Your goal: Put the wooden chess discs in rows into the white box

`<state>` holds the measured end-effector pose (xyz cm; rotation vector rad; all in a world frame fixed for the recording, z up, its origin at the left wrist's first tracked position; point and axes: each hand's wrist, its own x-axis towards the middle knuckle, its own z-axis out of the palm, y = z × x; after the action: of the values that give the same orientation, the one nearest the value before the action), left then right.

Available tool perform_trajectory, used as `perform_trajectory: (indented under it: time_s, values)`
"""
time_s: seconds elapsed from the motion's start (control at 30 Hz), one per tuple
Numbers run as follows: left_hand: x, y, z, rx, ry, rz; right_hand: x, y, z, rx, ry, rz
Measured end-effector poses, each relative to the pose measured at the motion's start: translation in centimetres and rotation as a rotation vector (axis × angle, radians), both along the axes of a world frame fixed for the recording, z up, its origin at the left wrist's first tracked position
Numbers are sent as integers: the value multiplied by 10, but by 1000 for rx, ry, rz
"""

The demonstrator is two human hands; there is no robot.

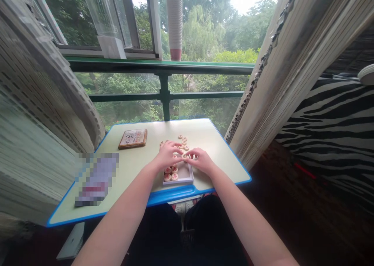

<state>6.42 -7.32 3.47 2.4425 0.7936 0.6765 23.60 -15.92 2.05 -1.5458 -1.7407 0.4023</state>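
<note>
A small white box point(184, 177) lies near the front edge of a pale table point(137, 162) with a blue rim. Several round wooden game pieces with red marks point(171, 173) sit in the box's left part. More such pieces point(182, 140) lie loose on the table just beyond the box. My left hand point(168, 153) rests over the box's far end, fingers curled on the pieces there. My right hand point(200, 160) is beside it, fingertips pinched on a round piece point(184, 156) above the box.
A flat brown lid or board point(133, 138) lies at the table's back left. A blurred-out flat object point(96, 179) lies at the front left. A green railing point(163, 96) and window stand behind the table; a zebra-patterned cover point(333, 121) is at the right.
</note>
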Motion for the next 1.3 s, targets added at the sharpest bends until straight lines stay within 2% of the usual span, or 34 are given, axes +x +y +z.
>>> perform_trajectory:
  time_s: [0.17,0.43,0.7,0.8,1.0,1.3]
  values:
    - [2,-4,-3,17,70,21,2,0,-2,-18,-26,40]
    - [1,-7,-1,-33,48,-2,4,2,-4,-120,90,60]
    - [-3,-14,6,-17,39,22,1,-4,6,-171,153,35]
    - [-5,-18,2,-16,22,21,-1,-10,6,-142,119,23]
    - [-6,-20,-7,-1,55,19,-4,-16,-4,-40,-13,9]
    - [-4,-23,-7,-8,74,3,-5,-17,-6,5,-88,4]
